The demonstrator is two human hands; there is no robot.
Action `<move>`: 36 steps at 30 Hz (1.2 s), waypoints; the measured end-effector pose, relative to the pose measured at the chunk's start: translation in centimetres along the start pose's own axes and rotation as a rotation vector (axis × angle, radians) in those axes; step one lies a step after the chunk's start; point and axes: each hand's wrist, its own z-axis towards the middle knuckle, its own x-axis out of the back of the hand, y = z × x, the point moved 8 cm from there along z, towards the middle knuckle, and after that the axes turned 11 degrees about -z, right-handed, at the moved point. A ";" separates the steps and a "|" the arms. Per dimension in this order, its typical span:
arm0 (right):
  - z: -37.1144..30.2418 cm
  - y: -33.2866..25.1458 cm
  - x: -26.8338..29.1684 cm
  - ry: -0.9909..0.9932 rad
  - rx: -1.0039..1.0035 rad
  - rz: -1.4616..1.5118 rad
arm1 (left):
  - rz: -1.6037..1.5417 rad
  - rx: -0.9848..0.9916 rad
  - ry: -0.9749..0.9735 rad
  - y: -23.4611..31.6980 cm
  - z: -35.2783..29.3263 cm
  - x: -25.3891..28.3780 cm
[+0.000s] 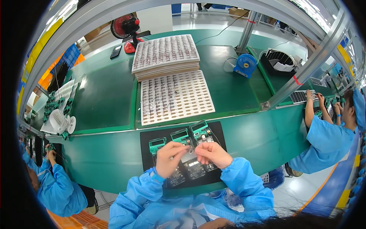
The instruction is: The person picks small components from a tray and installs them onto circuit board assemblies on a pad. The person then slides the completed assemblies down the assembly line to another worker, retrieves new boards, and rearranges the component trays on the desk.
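My left hand (169, 157) and my right hand (213, 153) meet above a black mat (145, 138), fingertips pinched close together. A tiny part (191, 150) shows between them, too small to name. Beneath the hands lie several circuit boards (196, 170). Three of them connect to green frames, one at the left (157, 145), one in the middle (180, 134) and one at the right (200, 129). A thin wire runs beside the right frame. The hands hide part of the boards.
Beyond the mat lies a white tray (196, 93) partly filled with small wired parts, and behind it a stack of filled trays (166, 49). A blue fan (245, 65), a red-black fan (127, 28) and a white fan (61, 121) stand around. People sit left (61, 191) and right (324, 137).
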 end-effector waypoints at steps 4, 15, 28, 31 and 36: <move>1.4 -1.5 -1.1 0.268 0.203 -0.350 | -0.002 0.030 0.127 -1.2 0.8 2.3; 1.4 -3.7 -4.3 0.557 0.522 -1.205 | 0.294 -0.192 0.136 -1.9 0.6 2.5; 0.7 -2.5 -2.0 0.613 0.328 -0.684 | 0.760 -0.344 -0.039 -0.4 -1.1 1.6; 0.0 -3.4 -1.6 0.661 0.329 -0.490 | 0.699 -0.300 -0.053 -0.4 -1.3 1.9; 0.7 -2.0 -5.5 0.290 0.167 -0.170 | -0.140 0.021 -0.027 -0.6 -2.4 3.3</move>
